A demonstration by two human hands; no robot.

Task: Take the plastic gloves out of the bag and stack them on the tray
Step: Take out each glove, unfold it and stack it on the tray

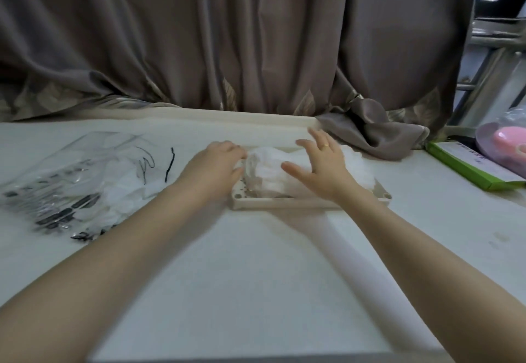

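A person's two hands settle a heap of plastic gloves (270,169) on a tray (284,204) set on a pale table (256,277). The left hand (219,163) rests against the heap's left side with fingers curled toward it — whether they pinch the film or only touch it cannot be told through the blur. The right hand (321,163), a ring on one finger, lies over the heap with fingers spread and straight, pressing lightly from above. The bag (71,180) lies well apart to the left, flat and clear with dark printing, and more white gloves (125,194) spill from its mouth, so the job looks part done. The risk from here is the heap itself: the gloves are thin, crinkled, near-weightless film, puffed with air and not lying flat, and a mound like that would likely spring up or slide off once the pressing hand lifts; film may also cling to a palm and be dragged off the tray. The tray is a shallow cream rectangle with a low rim and a perforated floor, so it offers little wall to hold a tall stack. Behind hangs a heavy grey-brown curtain (256,35); at right, a green box (469,166) and a pink object under a clear cover (509,140).
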